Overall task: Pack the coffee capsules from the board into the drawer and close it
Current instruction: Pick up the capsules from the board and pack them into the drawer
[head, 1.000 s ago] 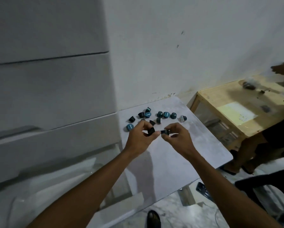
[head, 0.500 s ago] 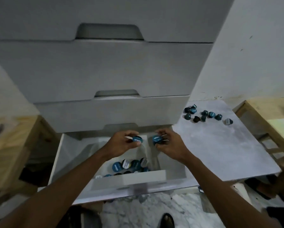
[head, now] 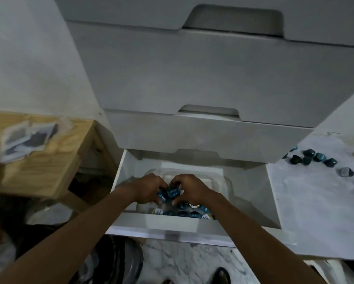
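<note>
Head view: over the open drawer (head: 172, 224), the left hand (head: 149, 188) and right hand (head: 189, 189) each pinch 1 blue capsule (head: 173, 192), just above those already packed. More capsules (head: 313, 157) lie on the board (head: 315, 201). They seem light, stiff and slick-sided, best pinched across the rim.

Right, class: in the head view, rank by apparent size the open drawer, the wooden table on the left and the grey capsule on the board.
1. open drawer
2. wooden table, though the frame edge crops it
3. grey capsule, clearly smallest
</note>
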